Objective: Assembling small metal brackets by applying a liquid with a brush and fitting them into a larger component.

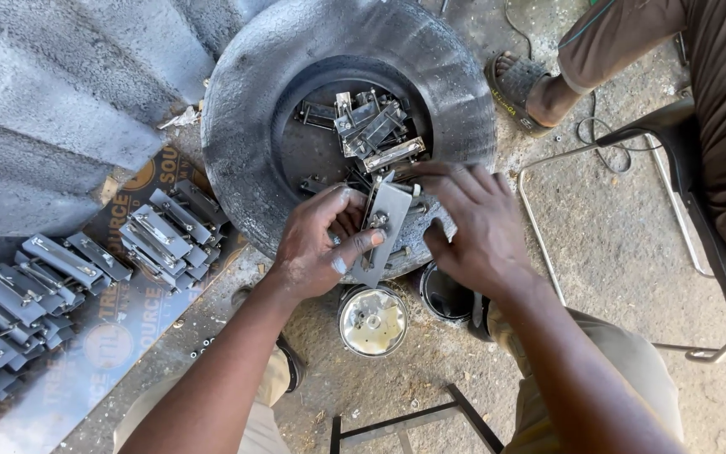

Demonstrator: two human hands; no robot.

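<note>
A: Centre of frame, over the tyre's lower rim: left hand closed around a flat metal bracket, thumb pressed across its face.
B: Right hand?
A: Fingers curled loosely at the bracket's upper end, touching it; possibly pinching a small part, too hidden to tell.
B: Around?
A: Loose brackets in the tyre's well, upper centre. Finished stacks at left on board. Two tins just below the hands.

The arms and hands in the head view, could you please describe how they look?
Both arms are bare, with no sleeves, gloves, watch or rings showing. The left hand and right hand look dusty and smudged, and a pale nail shows on the left thumb.
</note>
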